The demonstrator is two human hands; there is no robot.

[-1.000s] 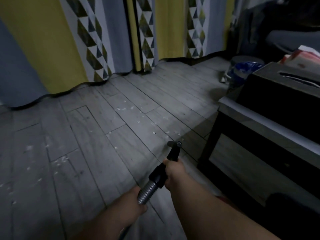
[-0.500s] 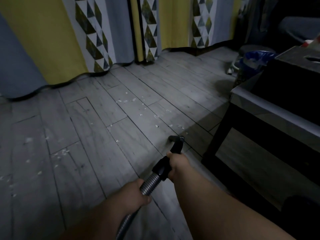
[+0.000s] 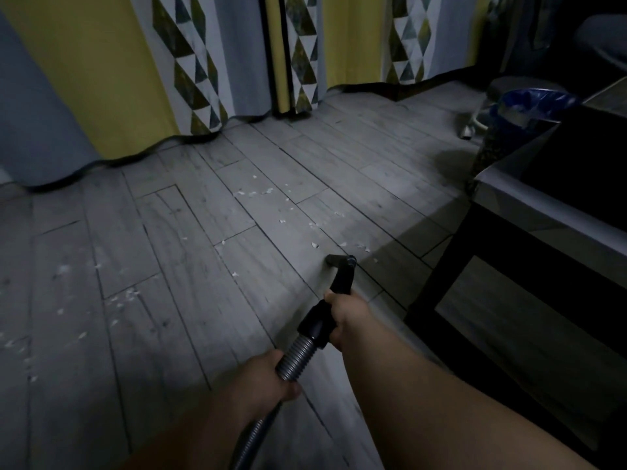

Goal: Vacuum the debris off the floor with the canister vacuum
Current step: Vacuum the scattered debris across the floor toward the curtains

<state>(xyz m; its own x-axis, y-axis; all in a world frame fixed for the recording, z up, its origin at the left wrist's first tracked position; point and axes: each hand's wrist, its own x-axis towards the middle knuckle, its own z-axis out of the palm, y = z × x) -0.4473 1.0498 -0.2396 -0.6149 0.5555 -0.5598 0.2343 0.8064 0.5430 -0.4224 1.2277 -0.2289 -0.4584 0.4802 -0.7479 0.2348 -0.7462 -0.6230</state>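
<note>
Right hand (image 3: pixel 346 315): wraps the smooth black plastic handle (image 3: pixel 317 322)
Left hand (image 3: pixel 268 378): grips the ribbed grey hose (image 3: pixel 297 359)
Nozzle (image 3: pixel 337 261): dark, on grey wood-grain planks (image 3: pixel 169 266)
Debris (image 3: pixel 315 245): small white flecks

I can read no words, numbers or signs here (the room is quite dim). The curtains (image 3: pixel 190 72) show only triangle shapes, not letters. The vacuum hose (image 3: pixel 298 359) is plain grey and black, with no label that I can make out.
</note>
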